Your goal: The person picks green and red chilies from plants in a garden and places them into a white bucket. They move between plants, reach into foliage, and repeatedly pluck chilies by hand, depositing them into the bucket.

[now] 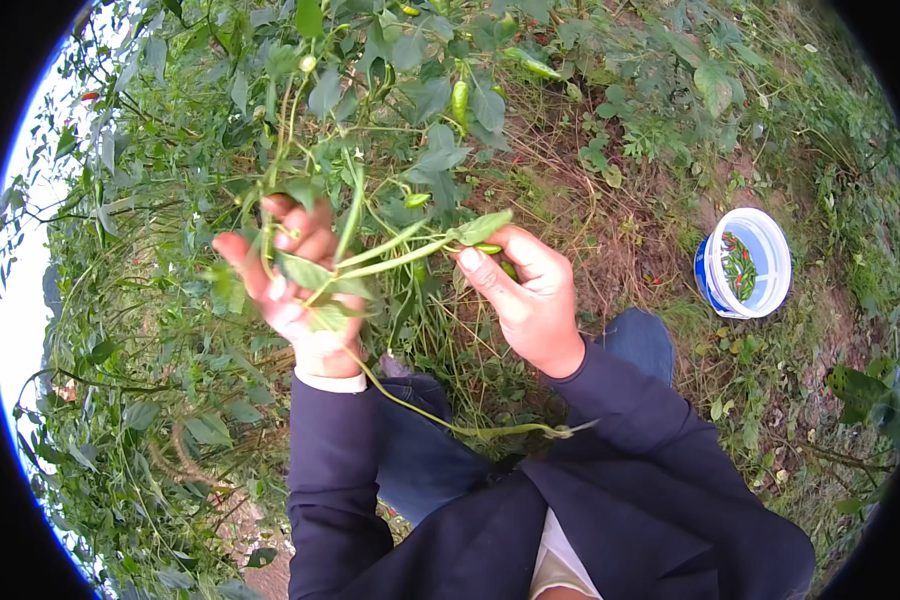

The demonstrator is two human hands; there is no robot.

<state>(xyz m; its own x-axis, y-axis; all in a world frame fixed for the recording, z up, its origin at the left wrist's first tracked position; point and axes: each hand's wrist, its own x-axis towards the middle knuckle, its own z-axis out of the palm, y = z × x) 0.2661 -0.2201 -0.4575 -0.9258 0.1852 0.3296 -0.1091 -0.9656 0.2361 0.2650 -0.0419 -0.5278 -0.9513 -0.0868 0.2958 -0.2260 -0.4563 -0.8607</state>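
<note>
Nearest the camera, dark blue sleeves rise from the lower edge of the view, with a thin green stem (450, 425) curving across between the two forearms. The left hand (290, 290) is raised palm up among the leaves, its fingers curled around a bunch of stems and leaves of the chili plant (370, 120), holding the branch in a loose closed grasp. The right hand (530, 300) sits just beside it, fingers pinched tight on a small green chili (490, 247) where a pale green stalk (395, 262) runs across to the left hand; a second green pod seems to be tucked behind the thumb, though leaves partly cover it. Beyond the hands, the plant spreads toward the top edge of the view, with more green chilies (460, 100) hanging among its leaves. Farther right, well apart from both hands, a blue and white bucket (765, 235) stands on the bare, weedy ground (630, 240), holding a small heap of green and red chilies (738, 268).
</note>
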